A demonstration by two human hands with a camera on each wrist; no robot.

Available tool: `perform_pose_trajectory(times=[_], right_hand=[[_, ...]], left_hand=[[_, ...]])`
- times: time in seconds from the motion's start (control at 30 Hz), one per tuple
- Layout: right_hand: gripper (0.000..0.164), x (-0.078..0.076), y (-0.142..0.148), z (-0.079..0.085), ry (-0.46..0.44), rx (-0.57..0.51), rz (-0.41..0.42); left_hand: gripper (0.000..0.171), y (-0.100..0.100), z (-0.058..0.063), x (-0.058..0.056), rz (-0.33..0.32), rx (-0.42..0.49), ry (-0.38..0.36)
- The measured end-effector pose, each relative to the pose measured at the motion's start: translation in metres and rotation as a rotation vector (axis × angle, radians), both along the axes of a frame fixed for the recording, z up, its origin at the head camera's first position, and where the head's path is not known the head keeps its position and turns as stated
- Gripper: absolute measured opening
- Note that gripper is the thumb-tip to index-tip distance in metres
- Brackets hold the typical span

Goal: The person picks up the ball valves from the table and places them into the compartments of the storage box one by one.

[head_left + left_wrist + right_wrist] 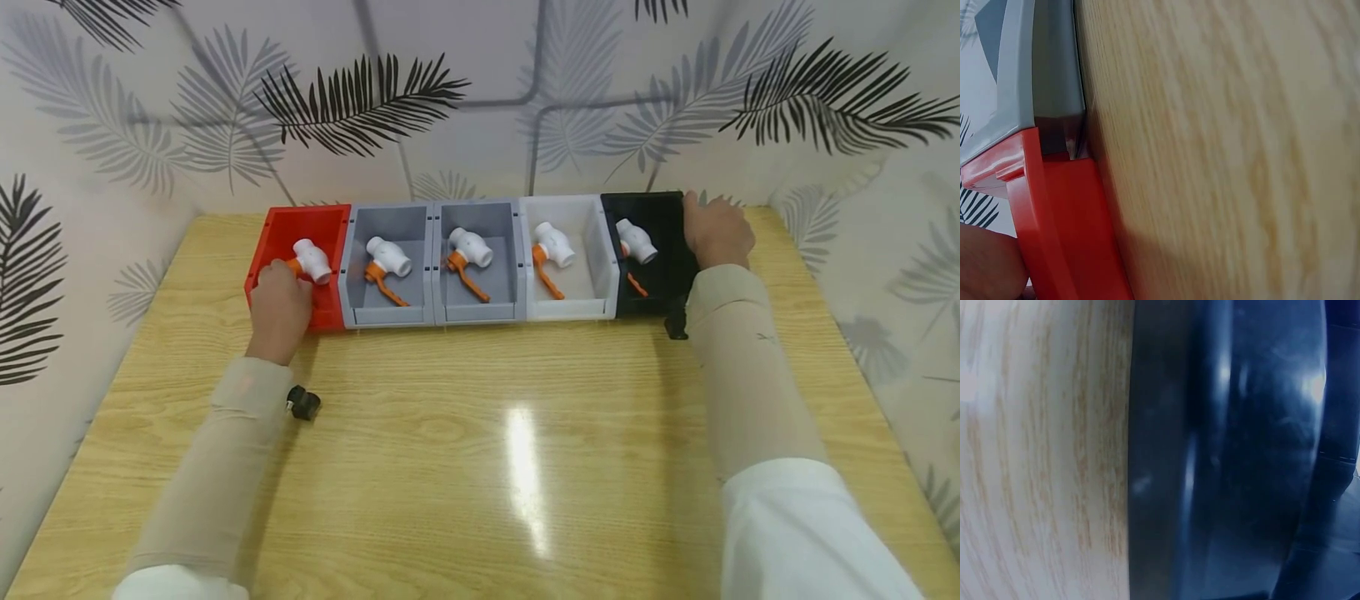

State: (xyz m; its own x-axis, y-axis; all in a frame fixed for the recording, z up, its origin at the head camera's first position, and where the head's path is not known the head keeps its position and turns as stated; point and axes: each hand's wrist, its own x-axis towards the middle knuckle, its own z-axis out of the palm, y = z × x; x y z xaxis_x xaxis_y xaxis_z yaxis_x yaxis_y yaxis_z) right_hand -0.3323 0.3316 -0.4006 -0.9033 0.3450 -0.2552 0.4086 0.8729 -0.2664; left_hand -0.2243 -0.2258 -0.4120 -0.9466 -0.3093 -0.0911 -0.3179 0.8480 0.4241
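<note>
At the left end of a row of joined bins, my left hand point(281, 312) grips the outer wall of the red bin point(327, 315). My right hand point(718, 232) holds the outer wall of the black bin point(670, 223) at the other end, fingers over its rim. A white ball valve point(315, 262) with an orange handle lies in the red bin, partly behind the left hand. Another ball valve point(637, 242) rests in the black bin. The left wrist view has the red bin's front point(1079, 219) close up; the right wrist view is filled by the black bin's front point(1260, 456).
Between the end bins stand two grey bins point(390, 316) and a white bin point(570, 309), each with an orange-handled valve point(555, 245). They sit at the back of a wooden table point(420, 433), against a leaf-patterned cloth point(480, 142). A small black camera point(303, 403) sits by the left wrist.
</note>
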Motion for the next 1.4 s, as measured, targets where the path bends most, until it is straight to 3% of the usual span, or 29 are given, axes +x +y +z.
perform_pose_trajectory(times=[0.37,0.63,1.07,1.27,1.4], right_hand=[[0.093,0.0011,-0.0007,0.0015,0.003,-0.003,-0.001],[0.092,-0.0007,0.0003,0.0001,0.005,-0.004,-0.002],[0.093,0.0005,0.0012,-0.0013,0.026,-0.015,-0.009],[0.092,0.0010,0.0004,0.0001,0.026,-0.019,-0.005],[0.091,0.0018,0.0001,0.0001,0.025,-0.022,-0.001]], left_hand=[[0.034,0.0033,-0.0029,-0.0045,0.028,-0.043,-0.031],[0.032,0.0046,-0.0022,-0.0049,0.029,-0.023,-0.064],[0.022,0.0021,-0.0038,-0.0071,-0.027,-0.032,-0.027],[0.019,-0.0036,-0.0012,-0.0060,-0.098,-0.033,-0.074],[0.019,-0.0038,0.0016,-0.0058,-0.096,-0.021,-0.105]])
